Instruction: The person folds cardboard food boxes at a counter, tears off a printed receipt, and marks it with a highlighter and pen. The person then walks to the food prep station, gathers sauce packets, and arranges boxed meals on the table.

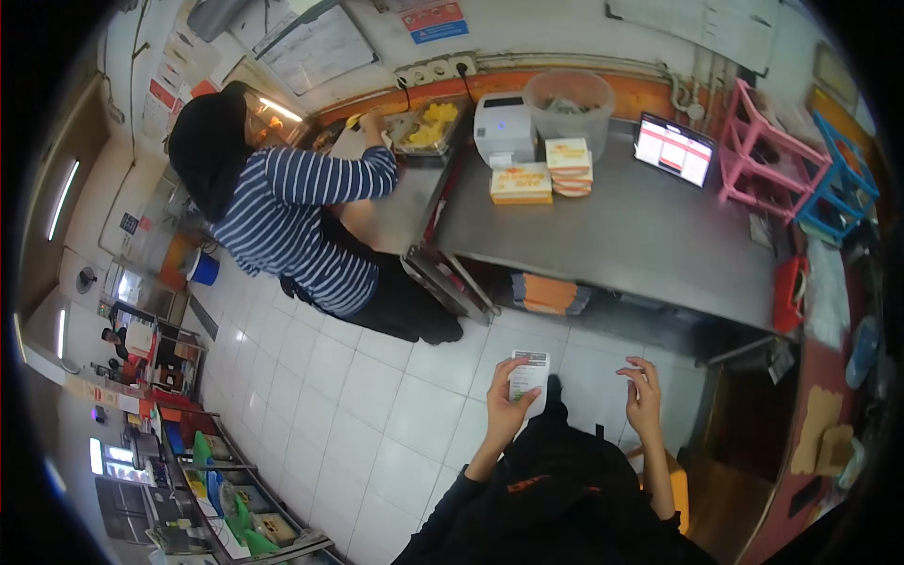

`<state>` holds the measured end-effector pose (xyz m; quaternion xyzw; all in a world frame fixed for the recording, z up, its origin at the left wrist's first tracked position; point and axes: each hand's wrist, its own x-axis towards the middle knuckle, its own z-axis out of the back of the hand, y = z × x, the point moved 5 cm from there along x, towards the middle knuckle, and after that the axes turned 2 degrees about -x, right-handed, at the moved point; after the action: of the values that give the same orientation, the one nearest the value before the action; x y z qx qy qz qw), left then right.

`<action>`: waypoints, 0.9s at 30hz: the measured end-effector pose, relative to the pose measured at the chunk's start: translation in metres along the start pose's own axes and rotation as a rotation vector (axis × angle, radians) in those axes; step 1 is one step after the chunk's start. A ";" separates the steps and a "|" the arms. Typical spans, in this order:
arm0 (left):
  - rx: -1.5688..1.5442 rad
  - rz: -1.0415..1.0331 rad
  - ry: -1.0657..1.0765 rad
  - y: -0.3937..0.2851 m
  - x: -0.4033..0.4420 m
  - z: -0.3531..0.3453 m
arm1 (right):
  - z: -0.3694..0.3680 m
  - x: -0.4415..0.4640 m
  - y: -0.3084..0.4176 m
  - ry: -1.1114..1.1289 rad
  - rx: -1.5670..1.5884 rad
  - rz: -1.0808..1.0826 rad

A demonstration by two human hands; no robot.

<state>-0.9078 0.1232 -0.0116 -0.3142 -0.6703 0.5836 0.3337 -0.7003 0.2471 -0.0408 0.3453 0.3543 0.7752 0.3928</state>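
Observation:
My left hand (508, 395) grips a small white printed slip (529, 374), like a receipt or label, between thumb and fingers. It is held up over the floor in front of my body, with lines too small to read. To its right my right hand (642, 400) is raised, empty, with the fingers bent and apart. Both hands are short of the steel table (650, 245). On that table stand a white label printer (504, 130), stacked yellow-and-white boxes (521, 185) and a lit tablet (673, 149).
A co-worker in a striped shirt (306, 207) stands at the counter on the left, near a tray of yellow food (433, 127). A clear tub (568, 94), a pink rack (772, 151) and a blue rack (841, 179) line the table's back and right. Tiled floor (377, 414) lies between.

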 end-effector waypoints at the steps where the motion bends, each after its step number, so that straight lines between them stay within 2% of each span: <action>1: 0.002 -0.009 -0.008 0.004 0.021 0.002 | -0.010 0.019 0.003 0.012 -0.016 0.051; 4: 0.007 -0.011 -0.001 0.011 0.081 0.001 | -0.039 0.065 -0.005 0.043 0.018 0.109; 6: 0.068 -0.105 0.031 -0.003 0.130 -0.002 | -0.052 0.097 -0.001 0.079 0.034 0.055; 8: -0.065 -0.035 0.016 0.001 0.178 -0.001 | -0.067 0.130 -0.002 0.133 0.040 0.111; 12: -0.114 -0.107 0.068 -0.023 0.261 -0.007 | -0.075 0.198 -0.004 0.132 0.000 0.193; 14: -0.128 -0.096 0.076 -0.028 0.285 -0.012 | -0.070 0.226 -0.006 0.135 -0.063 0.171; 16: -0.419 -0.023 0.101 -0.031 0.311 -0.016 | -0.066 0.259 -0.006 0.105 -0.013 0.173; 18: -0.412 -0.070 0.116 -0.032 0.330 -0.019 | -0.062 0.295 -0.019 0.101 0.006 0.156; 20: -0.512 -0.065 0.152 -0.038 0.344 -0.024 | -0.053 0.345 -0.023 0.088 -0.032 0.237; 23: -0.472 -0.062 0.106 -0.036 0.359 -0.025 | -0.041 0.442 -0.017 -0.060 -0.089 0.344; 26: -0.520 -0.032 0.032 -0.044 0.370 -0.027 | -0.057 0.556 -0.021 0.034 -0.142 0.328; 27: -0.527 -0.044 0.004 -0.048 0.372 -0.027 | -0.070 0.589 -0.026 0.082 -0.297 0.378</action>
<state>-1.1030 0.4349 0.0683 -0.3766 -0.8052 0.3809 0.2544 -1.0143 0.7425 0.0532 0.3120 0.1814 0.8919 0.2726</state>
